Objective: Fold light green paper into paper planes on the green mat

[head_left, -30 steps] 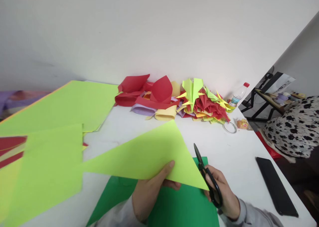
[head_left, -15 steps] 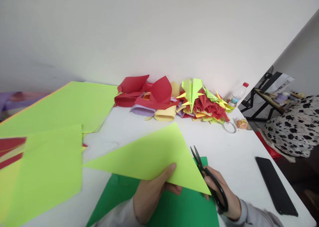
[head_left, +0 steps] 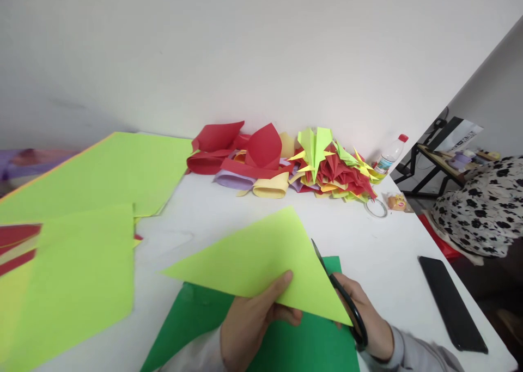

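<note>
Between thumb and fingers, my left hand pinches the lower edge of a folded lime-green paper triangle, thumb on top. My right hand grips black-handled scissors beside the triangle's right edge. One dark blade shows past that edge; the other is hidden behind the paper. I cannot tell whether the blades touch the paper. Under both hands lies a dark green sheet on the white table.
Large lime-green sheets spread over the left side. Rolled red paper and folded paper pieces line the wall. A bottle, a tape roll, a small packet and a black phone-like slab sit at right.
My left hand has shifted the triangle slightly right, toward the scissors. One scissor blade has passed behind the paper, where both blades showed before.
</note>
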Motion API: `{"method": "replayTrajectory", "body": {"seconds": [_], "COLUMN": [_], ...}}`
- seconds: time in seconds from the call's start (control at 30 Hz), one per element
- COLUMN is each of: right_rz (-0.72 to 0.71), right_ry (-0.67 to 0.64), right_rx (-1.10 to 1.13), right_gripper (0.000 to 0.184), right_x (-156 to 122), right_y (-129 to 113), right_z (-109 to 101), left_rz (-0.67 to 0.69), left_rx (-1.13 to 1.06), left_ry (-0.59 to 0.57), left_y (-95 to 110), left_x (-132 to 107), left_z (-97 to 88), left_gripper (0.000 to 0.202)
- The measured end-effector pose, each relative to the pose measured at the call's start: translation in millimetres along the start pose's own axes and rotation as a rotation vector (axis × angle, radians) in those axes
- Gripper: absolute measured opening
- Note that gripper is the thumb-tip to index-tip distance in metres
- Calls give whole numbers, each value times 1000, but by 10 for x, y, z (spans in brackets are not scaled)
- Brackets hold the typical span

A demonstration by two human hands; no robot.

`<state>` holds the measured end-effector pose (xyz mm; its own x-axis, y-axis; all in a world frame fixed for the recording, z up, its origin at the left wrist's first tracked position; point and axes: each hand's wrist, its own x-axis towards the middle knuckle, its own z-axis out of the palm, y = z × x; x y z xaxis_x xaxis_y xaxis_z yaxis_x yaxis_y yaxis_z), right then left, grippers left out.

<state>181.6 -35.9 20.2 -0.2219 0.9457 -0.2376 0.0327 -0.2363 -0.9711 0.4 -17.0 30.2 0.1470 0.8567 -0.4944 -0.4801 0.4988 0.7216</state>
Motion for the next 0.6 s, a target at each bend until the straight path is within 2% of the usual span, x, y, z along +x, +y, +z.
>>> {"method": "replayTrajectory", "body": {"seconds": [0.23, 0.6], "right_rz": [7, 44], "right_ry": [7, 9], "right_rx": [37, -10], "right_gripper": [45, 51], "right_x": [-2, 2], "right_y": [14, 97], "right_z": [9, -11], "left_rz": [-3, -1], "left_rx": [-4, -3], "left_ry": [-10, -10], "left_y": [2, -9], "left_x": [-43, -29], "left_z": [4, -17], "left_gripper": [47, 51]}}
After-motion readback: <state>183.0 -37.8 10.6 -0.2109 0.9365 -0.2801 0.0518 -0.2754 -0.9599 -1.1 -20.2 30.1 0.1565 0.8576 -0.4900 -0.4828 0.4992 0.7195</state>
